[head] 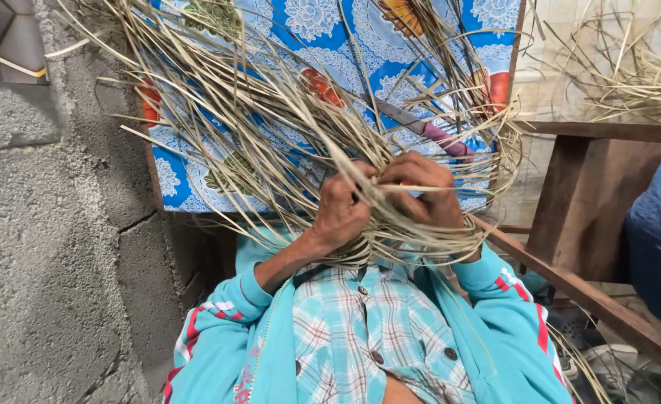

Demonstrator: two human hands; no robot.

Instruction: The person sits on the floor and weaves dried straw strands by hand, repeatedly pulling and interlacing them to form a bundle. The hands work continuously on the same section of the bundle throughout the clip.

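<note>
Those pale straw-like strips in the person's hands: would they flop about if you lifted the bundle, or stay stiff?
Probably springy rather than limp: the pale strips fan outward in long arcs instead of drooping. They look thin and dry, so likely light, and liable to crease where bent sharply. Both the left hand and right hand pinch them tightly, which suggests loose ends would spring apart if released.

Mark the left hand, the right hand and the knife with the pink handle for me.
left hand [339,211], head view, on the back of the hand.
right hand [424,187], head view, on the knuckles.
knife [444,140], head view, on its pink handle, among the straw strips.
</note>
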